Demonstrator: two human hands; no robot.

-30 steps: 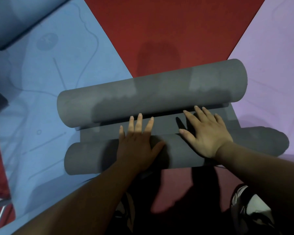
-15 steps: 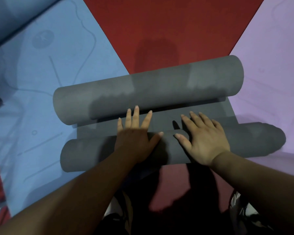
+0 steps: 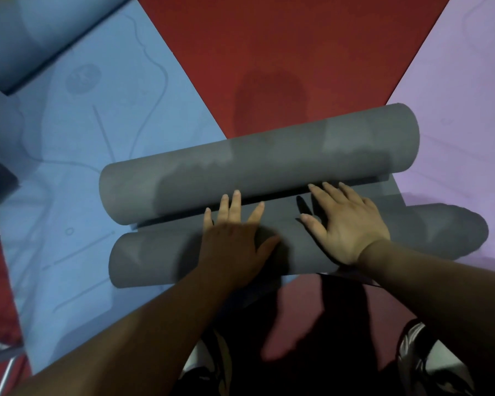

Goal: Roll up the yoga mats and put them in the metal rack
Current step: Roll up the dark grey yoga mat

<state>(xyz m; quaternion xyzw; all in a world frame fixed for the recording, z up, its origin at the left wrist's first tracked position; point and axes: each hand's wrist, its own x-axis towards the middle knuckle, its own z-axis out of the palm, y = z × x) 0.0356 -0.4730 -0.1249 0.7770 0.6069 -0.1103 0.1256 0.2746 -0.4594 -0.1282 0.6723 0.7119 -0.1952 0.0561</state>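
A grey yoga mat (image 3: 269, 167) lies across the floor, curled into a roll at both ends with a narrow flat strip between. The far roll is thicker; the near roll (image 3: 155, 258) lies under my palms. My left hand (image 3: 235, 238) presses flat on the near roll, fingers straight and reaching over the strip. My right hand (image 3: 346, 224) presses beside it, its straight fingertips close to the far roll. The metal rack itself is not in view.
A blue mat (image 3: 97, 132) lies flat on the left, with one end curled at the top left. A lilac mat (image 3: 463, 95) lies flat on the right. Red floor (image 3: 283, 52) shows between them. A metal tube (image 3: 6, 375) shows at the bottom left. My shoes are below.
Both hands have pushed the near roll forward, so the flat strip between the two rolls has narrowed. My right fingertips have come closer to the far roll.
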